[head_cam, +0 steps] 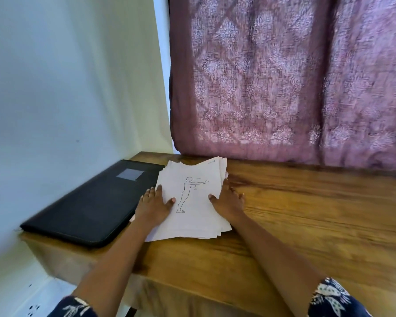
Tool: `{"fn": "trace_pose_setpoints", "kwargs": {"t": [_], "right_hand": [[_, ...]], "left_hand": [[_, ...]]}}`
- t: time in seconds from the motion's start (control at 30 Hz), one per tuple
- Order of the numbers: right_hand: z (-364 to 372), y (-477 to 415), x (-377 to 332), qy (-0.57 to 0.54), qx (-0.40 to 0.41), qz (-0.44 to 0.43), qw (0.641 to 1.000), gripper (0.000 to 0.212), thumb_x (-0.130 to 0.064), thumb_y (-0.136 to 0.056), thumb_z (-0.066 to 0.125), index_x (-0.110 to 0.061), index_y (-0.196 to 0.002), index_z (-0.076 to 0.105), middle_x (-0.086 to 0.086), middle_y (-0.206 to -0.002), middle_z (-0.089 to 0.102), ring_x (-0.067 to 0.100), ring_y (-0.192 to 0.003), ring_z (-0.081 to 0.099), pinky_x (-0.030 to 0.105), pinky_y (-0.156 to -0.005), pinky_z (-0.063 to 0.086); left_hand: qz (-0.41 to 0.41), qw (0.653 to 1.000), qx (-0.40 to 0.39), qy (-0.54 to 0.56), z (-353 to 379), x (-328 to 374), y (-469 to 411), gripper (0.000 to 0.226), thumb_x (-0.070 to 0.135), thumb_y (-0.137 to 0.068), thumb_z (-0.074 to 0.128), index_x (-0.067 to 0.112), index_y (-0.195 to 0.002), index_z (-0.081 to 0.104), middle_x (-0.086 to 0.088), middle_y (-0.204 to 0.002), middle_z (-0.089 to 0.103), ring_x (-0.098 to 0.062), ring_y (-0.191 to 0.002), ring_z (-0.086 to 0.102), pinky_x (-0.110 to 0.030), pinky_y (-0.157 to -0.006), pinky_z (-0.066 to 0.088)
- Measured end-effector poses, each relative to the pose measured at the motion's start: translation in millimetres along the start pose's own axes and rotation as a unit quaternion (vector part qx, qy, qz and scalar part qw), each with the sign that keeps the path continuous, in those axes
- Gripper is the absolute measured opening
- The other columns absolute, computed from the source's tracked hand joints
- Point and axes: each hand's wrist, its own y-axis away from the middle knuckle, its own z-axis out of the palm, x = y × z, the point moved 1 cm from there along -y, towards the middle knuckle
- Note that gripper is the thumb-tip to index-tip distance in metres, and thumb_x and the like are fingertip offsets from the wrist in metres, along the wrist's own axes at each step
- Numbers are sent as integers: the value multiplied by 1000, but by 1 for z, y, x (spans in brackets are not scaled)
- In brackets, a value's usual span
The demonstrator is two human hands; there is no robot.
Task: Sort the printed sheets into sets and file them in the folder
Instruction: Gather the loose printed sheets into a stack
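Note:
A loose stack of white printed sheets lies on the wooden table, its top page showing a line drawing of a standing figure with arms stretched forward. My left hand rests flat on the stack's left edge, thumb on the top sheet. On the stack's right edge my right hand lies flat, its thumb on the paper too. A closed black folder with a grey label patch lies just left of the stack, touching it.
The wooden table stretches away to the right. A mauve patterned curtain hangs behind the table's far edge. A pale wall stands at the left, close to the folder.

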Motion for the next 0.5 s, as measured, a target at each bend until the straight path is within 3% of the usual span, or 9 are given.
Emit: {"fn": "trace_pose_setpoints", "kwargs": {"t": [0.13,0.3,0.5], "right_hand": [[-1,0,0,0,14,-2,1000,78,-48,-95,43,-14,-152,2,6,-153,33,29,-143,24,54,-115,0],[-3,4,-1,2,15,3,1000,79,-45,-96,44,-14,-152,-2,6,-150,37,29,-141,29,55,-115,0],[-1,0,0,35,26,17,999,79,-42,-97,42,-13,-152,-6,9,-146,43,29,-138,34,55,-115,3]], "left_hand": [[24,998,-44,-37,2,6,4,69,54,-101,19,14,-155,3,-16,-161,3,-29,-149,0,-42,-120,4],[11,998,-57,-12,-2,11,1,68,56,-100,23,19,-155,6,-16,-160,9,-33,-148,9,-45,-118,15],[0,996,-88,-16,-2,19,-5,68,58,-99,20,23,-155,2,-17,-161,0,-33,-149,1,-47,-119,7]]}}
